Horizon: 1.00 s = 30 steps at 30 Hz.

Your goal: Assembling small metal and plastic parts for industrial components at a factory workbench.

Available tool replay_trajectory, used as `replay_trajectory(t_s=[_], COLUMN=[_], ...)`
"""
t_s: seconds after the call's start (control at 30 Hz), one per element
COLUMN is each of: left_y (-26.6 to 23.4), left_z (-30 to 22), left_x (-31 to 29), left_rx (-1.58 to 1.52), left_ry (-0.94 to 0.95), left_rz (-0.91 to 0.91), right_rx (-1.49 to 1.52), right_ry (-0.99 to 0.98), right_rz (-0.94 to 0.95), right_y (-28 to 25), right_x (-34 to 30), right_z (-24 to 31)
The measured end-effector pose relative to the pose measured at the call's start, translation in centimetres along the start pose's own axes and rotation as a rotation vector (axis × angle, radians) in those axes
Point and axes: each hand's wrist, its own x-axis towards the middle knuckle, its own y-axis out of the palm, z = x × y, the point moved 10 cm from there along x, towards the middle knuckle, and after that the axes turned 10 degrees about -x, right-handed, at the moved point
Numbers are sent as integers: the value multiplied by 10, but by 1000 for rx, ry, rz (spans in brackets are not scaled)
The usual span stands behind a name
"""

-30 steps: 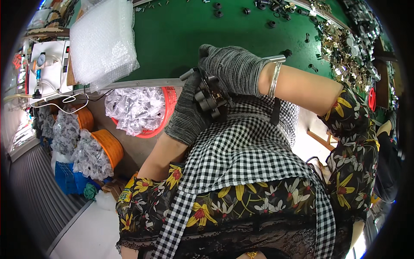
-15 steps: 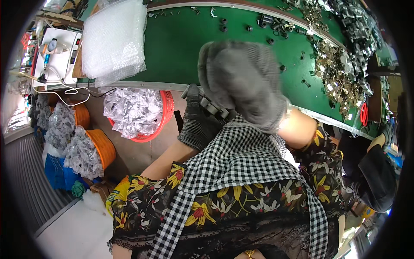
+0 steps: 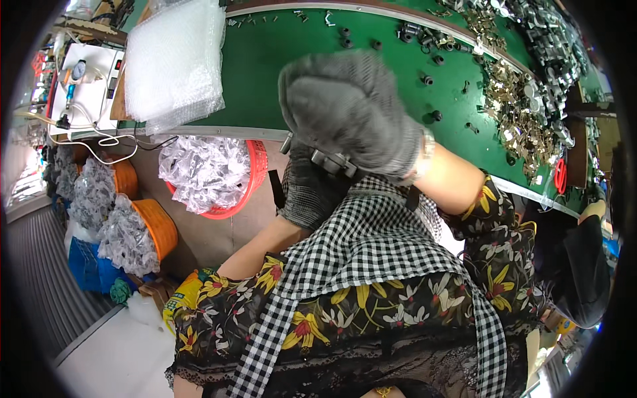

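My left hand (image 3: 306, 189), in a dark knit glove, is closed round small grey metal parts (image 3: 330, 163) close to my apron at the table's near edge. Another short metal end (image 3: 286, 144) pokes out by that hand's fingers. My right hand (image 3: 348, 109), in a grey glove, hangs just above and partly over the left one. Motion smears it, its fingers are turned from view, and whatever it may hold is hidden. Several small black round parts (image 3: 427, 80) lie on the green tabletop (image 3: 255, 86) beyond and to the right of my right hand.
Bubble-wrap sheets (image 3: 174, 63) lie on the table's left. Piled metal clips (image 3: 517, 113) and red-handled scissors (image 3: 561, 175) are at right. A red basket (image 3: 257, 174) of bagged parts stands below the table edge, orange baskets (image 3: 156, 229) farther left. A co-worker's dark sleeve (image 3: 584, 265) is at far right.
My right hand has moved left and slightly up, covering more of my left hand and the metal parts. Some black round parts lie in different spots. The co-worker's arm at right has shifted.
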Motion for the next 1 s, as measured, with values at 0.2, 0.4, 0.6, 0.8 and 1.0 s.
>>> replay_trajectory(t_s=[0.2,0.4,0.6,0.8,1.0], left_y=[0,30,63,125,175], left_z=[-7,5,11,-10,9], left_x=[-8,-4,-47,-54,20], left_rx=[92,370,-114,451,689], left_ry=[90,73,-380,-65,-162], left_rz=[124,436,818,623,582], right_rx=[-65,-124,54,-145,-609], right_ry=[142,52,-177,118,18], right_rz=[42,1,167,-615,-847], right_y=[11,-21,-66,-158,-205], right_x=[-6,-8,-26,-109,-157], right_z=[-13,-10,87,55,50])
